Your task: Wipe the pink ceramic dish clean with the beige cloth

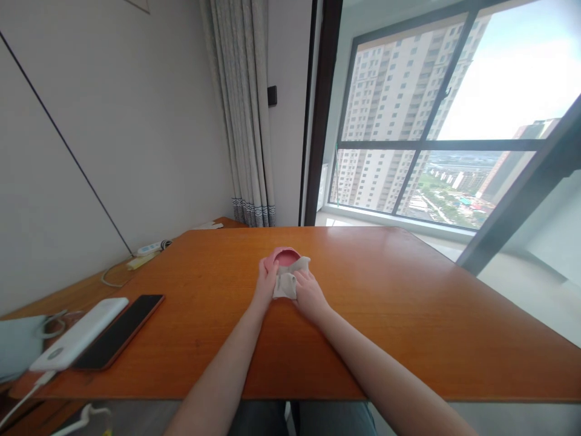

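A small pink bowl-like object is tilted over the middle of the wooden table, its hollow facing me. My left hand grips its left side, fingers closed along the rim. In my right hand is a pale grey-white cloth, bunched and pressed against the near right part of the pink rim. Part of the cloth hangs down between my two hands. The fingertips under the cloth are hidden, and so is the underside of the pink object.
At the left edge of the table lie a black phone and a white power bank with a cable plugged in. A power strip rests near the wall. Beyond the table are a curtain and a large window.
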Demonstrator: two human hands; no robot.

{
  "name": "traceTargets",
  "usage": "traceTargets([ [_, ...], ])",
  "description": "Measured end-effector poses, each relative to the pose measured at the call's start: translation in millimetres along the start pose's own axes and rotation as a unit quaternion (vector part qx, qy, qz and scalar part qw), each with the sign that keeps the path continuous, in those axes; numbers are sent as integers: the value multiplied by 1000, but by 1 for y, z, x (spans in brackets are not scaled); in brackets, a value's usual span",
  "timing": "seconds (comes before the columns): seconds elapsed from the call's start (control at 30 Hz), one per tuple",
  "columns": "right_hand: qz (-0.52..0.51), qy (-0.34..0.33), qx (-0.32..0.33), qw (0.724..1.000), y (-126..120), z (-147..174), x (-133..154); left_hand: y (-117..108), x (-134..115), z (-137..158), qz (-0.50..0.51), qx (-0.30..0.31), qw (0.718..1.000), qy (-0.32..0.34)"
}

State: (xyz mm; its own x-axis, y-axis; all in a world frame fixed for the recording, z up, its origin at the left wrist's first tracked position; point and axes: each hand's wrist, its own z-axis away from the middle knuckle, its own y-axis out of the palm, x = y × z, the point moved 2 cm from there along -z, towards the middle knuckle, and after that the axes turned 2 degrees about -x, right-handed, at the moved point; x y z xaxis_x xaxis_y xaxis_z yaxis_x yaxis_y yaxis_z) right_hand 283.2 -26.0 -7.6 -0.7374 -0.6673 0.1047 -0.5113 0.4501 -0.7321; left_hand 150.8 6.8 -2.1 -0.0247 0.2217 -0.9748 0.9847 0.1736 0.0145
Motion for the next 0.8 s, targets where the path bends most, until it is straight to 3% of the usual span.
traceTargets([
  [0.1, -9, -90, 26, 996, -1, 5, -8, -13, -3, -10, -64, 65, 996, 4],
  [0.2, 0, -87, 37, 995, 1, 9, -13, -12, -2, -9, -57, 112, 992, -26],
  [0.33, -1, 20, -7, 1000, 4, 13, -17, 8, 2, 3, 15, 65, 998, 0],
  [0.4, -22, 37, -22, 999, 4, 15, -17, 17, 5, 9, 32, 51, 998, 1],
  [0.57, -48, -26, 7, 998, -3, 10, -17, 3, 8, 1, -74, 11, 997, -9],
  [0.7, -69, -72, 32, 994, -7, 8, -18, -16, 4, -12, -116, 64, 991, -6],
  [0.8, -68, -44, 36, 996, -4, 13, -23, -9, 8, -8, -85, 79, 993, -4],
])
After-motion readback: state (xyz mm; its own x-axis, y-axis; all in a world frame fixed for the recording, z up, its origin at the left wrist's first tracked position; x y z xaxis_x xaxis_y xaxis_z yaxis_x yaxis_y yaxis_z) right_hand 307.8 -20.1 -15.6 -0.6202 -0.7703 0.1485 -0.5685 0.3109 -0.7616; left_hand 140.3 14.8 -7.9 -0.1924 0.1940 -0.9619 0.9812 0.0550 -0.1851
